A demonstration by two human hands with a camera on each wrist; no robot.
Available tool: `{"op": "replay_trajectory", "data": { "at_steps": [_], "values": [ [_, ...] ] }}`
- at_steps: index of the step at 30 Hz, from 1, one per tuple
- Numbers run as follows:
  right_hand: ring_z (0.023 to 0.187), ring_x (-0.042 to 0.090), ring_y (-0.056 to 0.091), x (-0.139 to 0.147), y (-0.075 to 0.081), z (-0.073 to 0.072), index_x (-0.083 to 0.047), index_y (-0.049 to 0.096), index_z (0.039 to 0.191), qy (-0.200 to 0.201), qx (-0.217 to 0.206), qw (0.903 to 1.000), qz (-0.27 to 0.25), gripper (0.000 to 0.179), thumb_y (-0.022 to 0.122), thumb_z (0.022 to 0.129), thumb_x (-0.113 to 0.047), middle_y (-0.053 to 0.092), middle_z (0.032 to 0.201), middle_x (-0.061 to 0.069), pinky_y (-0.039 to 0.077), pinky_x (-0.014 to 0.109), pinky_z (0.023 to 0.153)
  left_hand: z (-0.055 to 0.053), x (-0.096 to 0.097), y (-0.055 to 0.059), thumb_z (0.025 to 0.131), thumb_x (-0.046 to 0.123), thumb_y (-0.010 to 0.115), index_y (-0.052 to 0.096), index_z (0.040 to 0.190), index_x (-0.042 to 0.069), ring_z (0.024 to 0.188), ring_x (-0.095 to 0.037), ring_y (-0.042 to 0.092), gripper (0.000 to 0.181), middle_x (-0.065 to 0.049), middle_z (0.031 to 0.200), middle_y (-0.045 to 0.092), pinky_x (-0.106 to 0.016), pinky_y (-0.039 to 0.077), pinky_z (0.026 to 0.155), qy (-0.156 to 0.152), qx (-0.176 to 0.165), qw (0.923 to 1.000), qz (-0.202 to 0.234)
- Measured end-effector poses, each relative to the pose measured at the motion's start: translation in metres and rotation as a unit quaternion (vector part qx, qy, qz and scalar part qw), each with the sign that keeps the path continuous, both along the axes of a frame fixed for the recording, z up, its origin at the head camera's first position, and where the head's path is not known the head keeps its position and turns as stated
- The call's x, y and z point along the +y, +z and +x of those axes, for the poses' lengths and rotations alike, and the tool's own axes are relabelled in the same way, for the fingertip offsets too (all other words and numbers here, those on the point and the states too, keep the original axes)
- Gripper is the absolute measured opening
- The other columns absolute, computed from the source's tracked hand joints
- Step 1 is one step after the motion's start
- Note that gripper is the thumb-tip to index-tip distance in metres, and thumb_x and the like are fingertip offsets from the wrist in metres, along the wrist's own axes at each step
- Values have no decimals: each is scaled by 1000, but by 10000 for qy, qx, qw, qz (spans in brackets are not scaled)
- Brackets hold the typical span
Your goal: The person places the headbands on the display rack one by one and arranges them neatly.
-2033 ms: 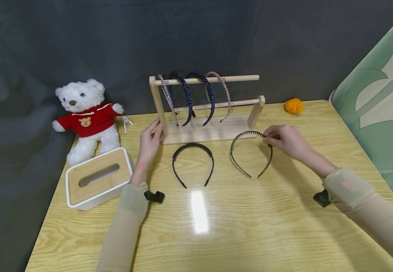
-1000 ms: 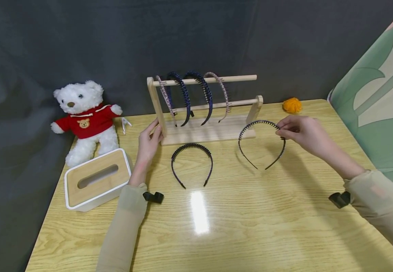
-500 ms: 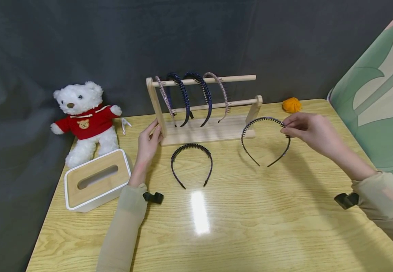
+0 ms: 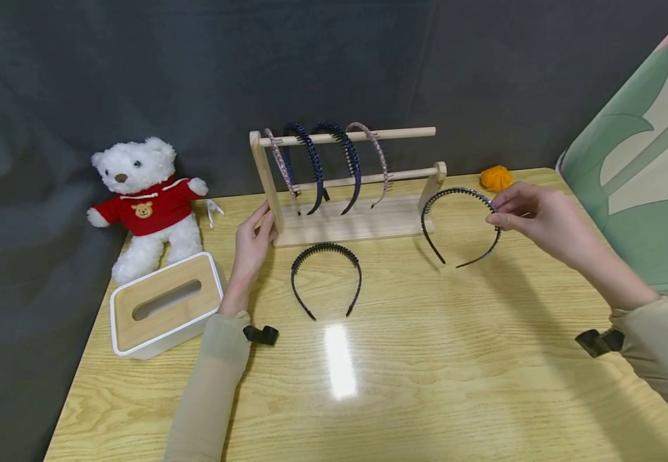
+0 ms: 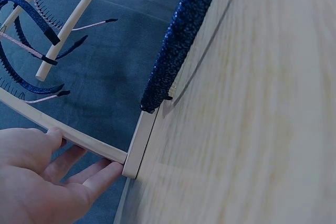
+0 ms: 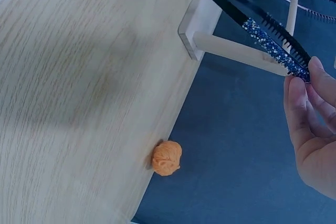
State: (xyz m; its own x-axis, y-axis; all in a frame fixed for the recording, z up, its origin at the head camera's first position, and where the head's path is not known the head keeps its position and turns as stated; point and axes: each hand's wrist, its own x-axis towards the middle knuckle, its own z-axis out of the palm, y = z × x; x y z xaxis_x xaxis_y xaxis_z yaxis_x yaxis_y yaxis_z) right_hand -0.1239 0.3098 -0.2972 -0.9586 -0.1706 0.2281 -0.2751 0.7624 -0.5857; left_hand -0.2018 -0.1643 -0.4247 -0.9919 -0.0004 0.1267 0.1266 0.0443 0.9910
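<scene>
My right hand [image 4: 541, 215] pinches a dark headband [image 4: 461, 192] by its upper right side, holding it above the table near the rack's right end. Blue and silver sparkles show on this headband [image 6: 273, 45] in the right wrist view, with teeth along its inner side. My left hand [image 4: 253, 244] holds the left upright of the wooden headband rack [image 4: 351, 221]; in the left wrist view the thumb lies on the upright's edge and the fingertips go behind it. Several headbands [image 4: 352, 167], dark blue and pink, hang on the rack's upper bar. Another dark toothed headband [image 4: 326, 249] lies on the table before the rack.
A white teddy bear [image 4: 149, 212] in a red hoodie sits at the back left. Near it are a white clip [image 4: 212, 212] and a tissue box [image 4: 166, 340] with a wooden top. An orange ball [image 4: 496, 178] lies at the back right, close to the right hand.
My right hand has lifted the headband and carried it to the right and back, and the headband has turned a little. My left hand stays at the rack's upright.
</scene>
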Motion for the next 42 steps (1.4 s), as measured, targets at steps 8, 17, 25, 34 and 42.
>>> {"op": "replay_trajectory", "data": {
  "at_steps": [8, 17, 25, 34, 42],
  "values": [
    [70, -12, 62, -1, 9, -1, -4, 77, 103, -121, 204, 9996, 151, 21, 89, 87, 1, 76, 84, 1, 47, 4, 59, 0, -1, 0, 115, 7, 48, 46, 159, -1, 137, -47, 55, 45, -27, 161, 45, -41, 52, 114, 58, -4, 10000, -15],
    [74, -10, 64, -5, 20, 4, -3, 75, 106, -249, 100, 9995, -184, 24, 90, 87, -2, 73, 83, -12, 48, 3, 63, 1, 0, 2, 115, 7, 49, 46, 159, -1, 137, -47, 56, 45, -26, 160, 46, -39, 54, 112, 39, -1, 10000, -52],
    [76, -5, 66, -8, 27, 8, -6, 74, 106, -294, 121, 9989, -338, 23, 90, 89, -7, 72, 86, -12, 49, 4, 65, 1, 0, 2, 115, 7, 48, 46, 159, -1, 138, -47, 55, 45, -26, 161, 46, -40, 53, 113, 26, 11, 10000, -50],
    [76, -7, 66, -12, 35, 8, -5, 74, 105, -350, 377, 9973, -527, 24, 91, 88, -5, 71, 85, -16, 48, 4, 65, 2, 0, 3, 115, 7, 48, 46, 159, -1, 137, -47, 55, 45, -26, 161, 45, -43, 52, 114, 30, -3, 10000, 8],
    [76, -7, 67, -13, 43, 7, -2, 73, 105, -370, 608, 9939, -841, 25, 90, 87, 0, 71, 86, -17, 49, 3, 65, 1, 0, 3, 115, 7, 49, 46, 159, -2, 137, -47, 56, 45, -26, 160, 46, -41, 53, 113, 55, -16, 10000, -5]
  ]
}}
